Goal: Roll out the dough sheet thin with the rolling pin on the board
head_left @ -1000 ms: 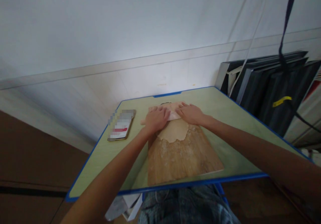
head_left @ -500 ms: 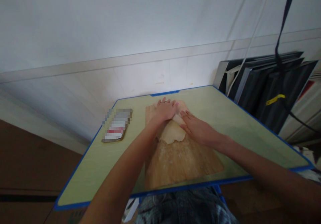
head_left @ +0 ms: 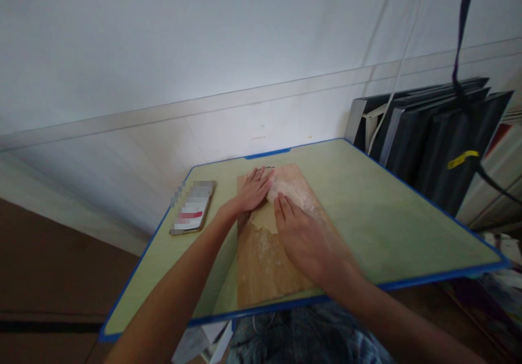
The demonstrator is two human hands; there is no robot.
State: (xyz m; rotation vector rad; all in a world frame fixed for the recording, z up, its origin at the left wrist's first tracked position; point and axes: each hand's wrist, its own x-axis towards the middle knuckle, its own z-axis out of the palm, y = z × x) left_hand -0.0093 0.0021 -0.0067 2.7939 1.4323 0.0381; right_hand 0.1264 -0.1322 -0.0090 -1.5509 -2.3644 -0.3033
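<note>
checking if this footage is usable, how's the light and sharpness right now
Head view: dim, soft light, the wall paler than the dark lower left corner; head view again: right hand looks slightly soft, phone partly pixelated.

The left hand (head_left: pixel 255 189) and right hand (head_left: pixel 299 236) are bare, and so are both forearms (head_left: pixel 181 282); lower down I see mottled blue-grey cloth (head_left: pixel 302 337), denim or a check, too blurred to tell.

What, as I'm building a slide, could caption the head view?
Left hand and right hand over flattened dough on a board, phone left of it on the table.
</note>
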